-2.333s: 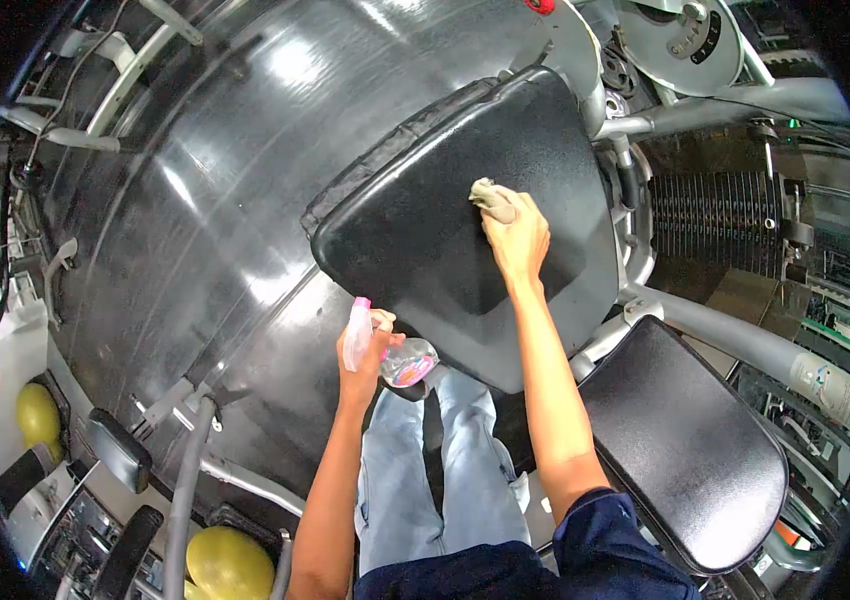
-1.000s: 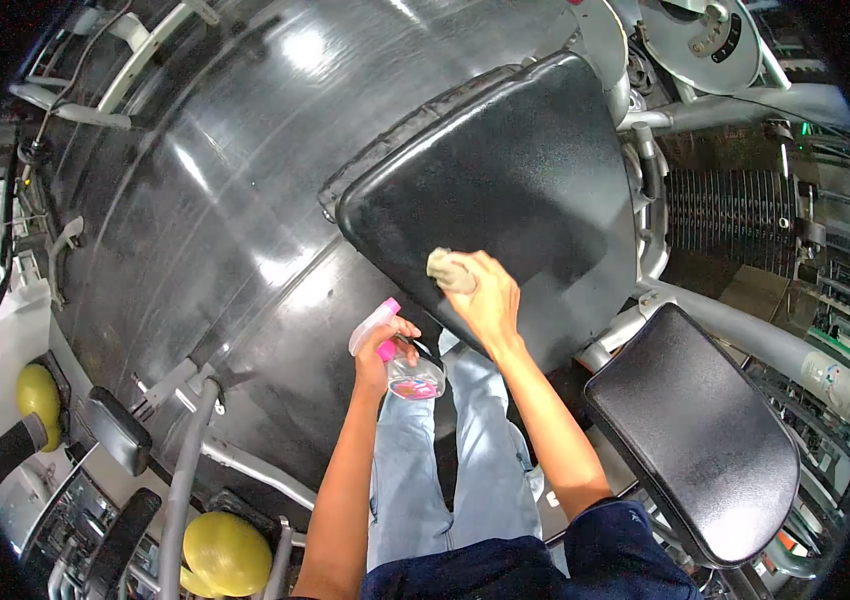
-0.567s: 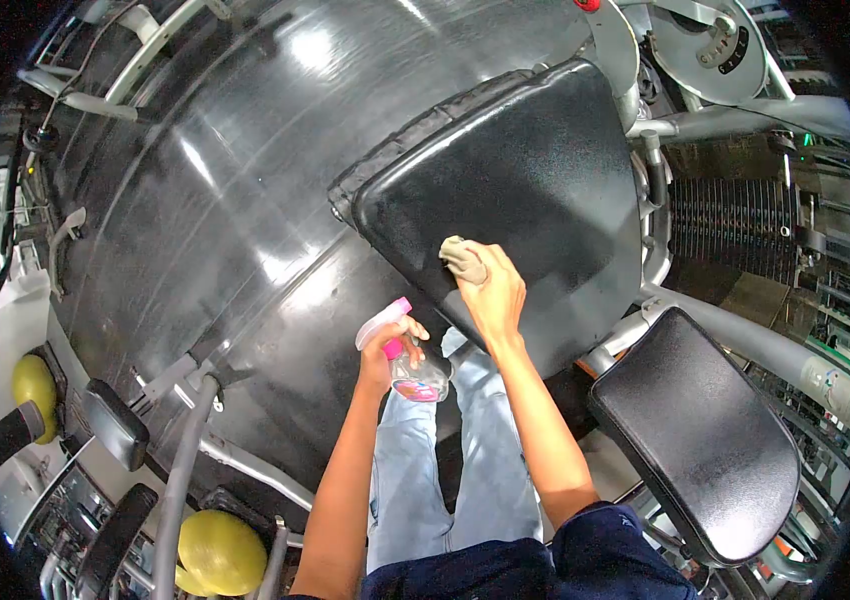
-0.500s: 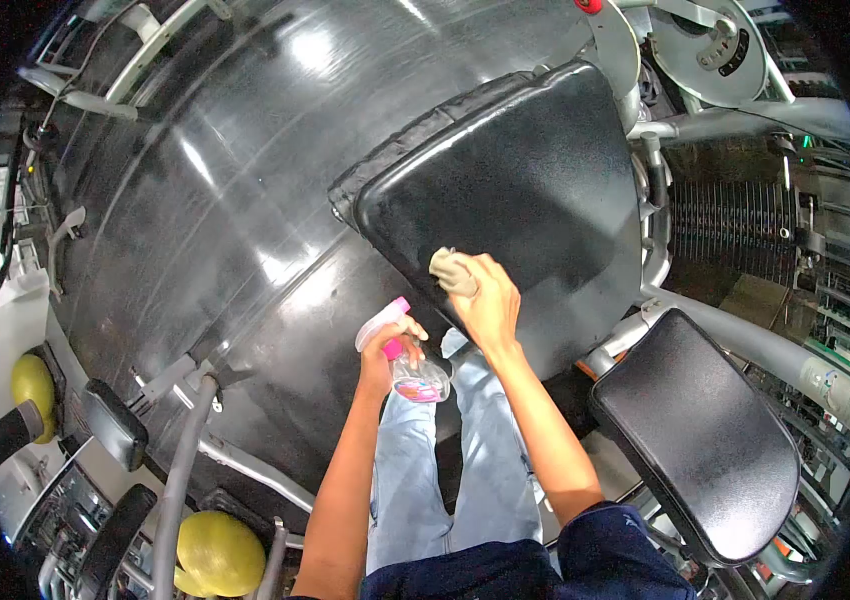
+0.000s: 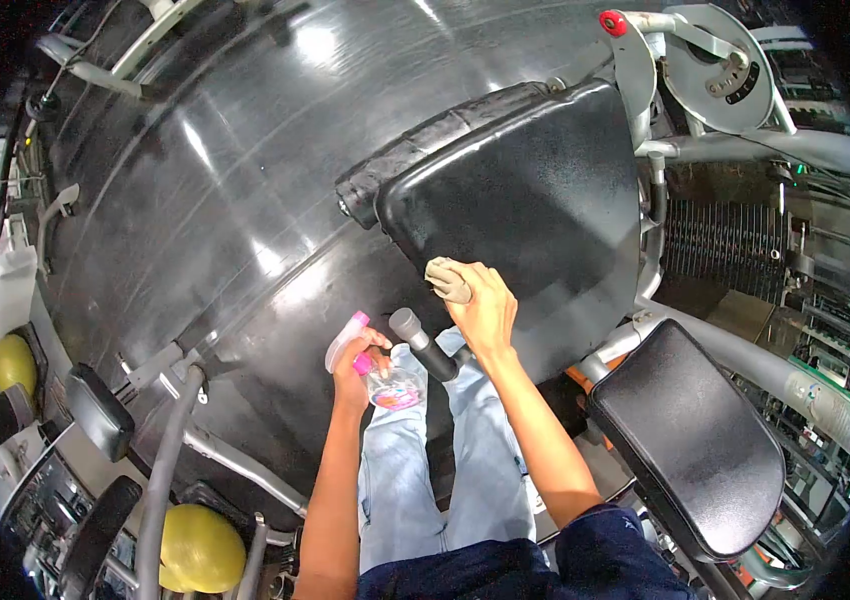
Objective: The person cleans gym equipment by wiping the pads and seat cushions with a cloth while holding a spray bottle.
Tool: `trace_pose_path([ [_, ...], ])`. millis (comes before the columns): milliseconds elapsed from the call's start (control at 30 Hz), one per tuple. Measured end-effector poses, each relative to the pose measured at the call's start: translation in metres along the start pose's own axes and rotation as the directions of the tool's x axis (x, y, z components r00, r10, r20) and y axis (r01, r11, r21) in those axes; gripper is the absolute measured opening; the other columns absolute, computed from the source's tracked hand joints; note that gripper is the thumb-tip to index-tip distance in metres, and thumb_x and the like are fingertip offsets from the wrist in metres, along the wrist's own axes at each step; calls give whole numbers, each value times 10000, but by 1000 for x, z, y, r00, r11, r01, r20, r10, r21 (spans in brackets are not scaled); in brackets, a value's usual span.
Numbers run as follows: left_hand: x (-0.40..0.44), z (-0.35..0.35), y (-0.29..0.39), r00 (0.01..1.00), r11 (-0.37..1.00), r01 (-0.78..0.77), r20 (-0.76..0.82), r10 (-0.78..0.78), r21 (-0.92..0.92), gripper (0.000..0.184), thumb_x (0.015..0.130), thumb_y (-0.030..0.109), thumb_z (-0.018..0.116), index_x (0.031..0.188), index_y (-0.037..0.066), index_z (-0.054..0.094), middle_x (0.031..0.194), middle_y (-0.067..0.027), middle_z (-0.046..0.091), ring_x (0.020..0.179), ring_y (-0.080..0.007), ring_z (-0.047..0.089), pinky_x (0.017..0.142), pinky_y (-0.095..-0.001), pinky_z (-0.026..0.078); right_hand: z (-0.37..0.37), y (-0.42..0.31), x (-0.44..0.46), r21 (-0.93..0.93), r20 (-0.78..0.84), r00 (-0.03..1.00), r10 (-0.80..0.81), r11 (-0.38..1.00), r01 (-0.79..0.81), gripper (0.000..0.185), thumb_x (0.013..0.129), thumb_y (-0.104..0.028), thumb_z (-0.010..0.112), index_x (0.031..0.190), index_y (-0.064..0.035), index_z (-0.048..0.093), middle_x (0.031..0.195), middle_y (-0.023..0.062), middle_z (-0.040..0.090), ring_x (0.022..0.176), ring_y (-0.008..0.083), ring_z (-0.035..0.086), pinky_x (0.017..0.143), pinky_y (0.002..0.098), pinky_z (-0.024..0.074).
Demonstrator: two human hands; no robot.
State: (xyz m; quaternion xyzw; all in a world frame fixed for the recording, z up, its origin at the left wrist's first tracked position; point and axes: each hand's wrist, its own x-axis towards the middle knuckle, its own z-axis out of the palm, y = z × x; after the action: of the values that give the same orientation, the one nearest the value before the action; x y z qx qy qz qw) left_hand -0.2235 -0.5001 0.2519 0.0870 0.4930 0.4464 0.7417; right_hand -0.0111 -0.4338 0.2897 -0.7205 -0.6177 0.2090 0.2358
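Note:
My left hand (image 5: 357,362) is wrapped round a clear spray bottle (image 5: 397,392) with a pink and white trigger head, held over my left leg. A folded beige cloth (image 5: 447,281) is gripped in my right hand (image 5: 485,312). That hand is at the near left edge of a large black padded seat (image 5: 535,190); whether the cloth touches the pad I cannot tell. Between my hands a black handle with a grey end (image 5: 423,343) sticks up beside the seat.
A smaller black pad (image 5: 690,440) sits at the right by a grey machine frame (image 5: 745,347). A weight stack (image 5: 725,238) stands behind it. Yellow balls (image 5: 202,548) and grey bars (image 5: 173,480) are at the lower left. Dark rubber flooring (image 5: 195,210) spreads across the left.
My left hand and the spray bottle have moved left, away from the seat. The black handle has come into sight. My right hand shifted slightly toward the seat's near edge with the cloth.

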Motion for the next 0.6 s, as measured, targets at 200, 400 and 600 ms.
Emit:
trace_pose_path([
  [200,-4,-4,4,999,997,42,-4,-42,-58,243,920,251,542,923,11,584,890,-168,618,513,-194,541,617,-364,526,-9,25,-37,-176,156,988,8,984,19,369,689,-113,791,1045,-192,734,917,0,679,867,247,653,732,396,553],
  [400,-1,-10,9,1000,999,-3,-8,3,-47,265,921,277,558,900,16,603,899,-158,629,513,-186,538,623,-365,524,-6,10,-18,-253,253,954,-163,940,228,353,694,-153,787,1034,-229,730,965,-43,642,919,234,620,698,389,568],
  [600,-2,-10,16,998,998,-38,-47,36,-45,257,907,272,580,878,18,609,884,-160,639,496,-186,533,618,-367,520,15,-13,8,-357,355,917,-182,880,313,358,692,-131,766,1042,-198,731,933,-18,626,892,225,622,676,394,561],
])
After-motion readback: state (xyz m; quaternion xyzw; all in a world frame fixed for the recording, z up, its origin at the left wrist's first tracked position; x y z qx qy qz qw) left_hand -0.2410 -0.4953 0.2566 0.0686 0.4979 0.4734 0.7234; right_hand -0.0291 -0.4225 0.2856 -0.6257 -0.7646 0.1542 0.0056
